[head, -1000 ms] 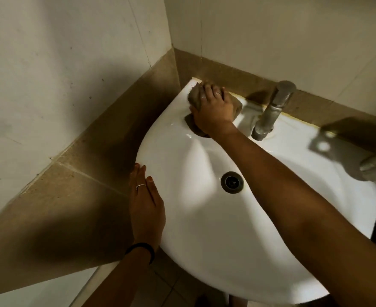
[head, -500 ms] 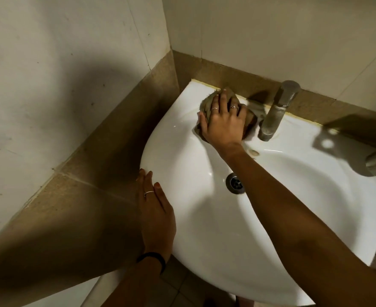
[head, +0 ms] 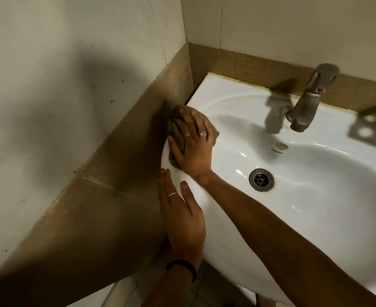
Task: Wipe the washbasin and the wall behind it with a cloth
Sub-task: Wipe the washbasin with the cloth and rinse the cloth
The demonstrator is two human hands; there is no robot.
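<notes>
My right hand (head: 191, 149), pressing the crumpled brown cloth (head: 176, 131) flat, has slid from beside the grey metal tap (head: 309, 100) to the white ceramic washbasin (head: 315, 209)'s left rim, my open left hand (head: 182, 216) bracing just below, wall unwiped.

A small bathroom corner, and a dim one.

Here's a white ceramic washbasin (head: 315, 218) fixed into the corner, a metal tap (head: 309, 100) at its far edge and a round drain (head: 261, 180) in the bowl. Pale wall tiles (head: 49, 63) run left and far, with a brown tile band (head: 116, 173) at basin height (yellowed sealant along the joint). Tiled floor shows below, near.
</notes>
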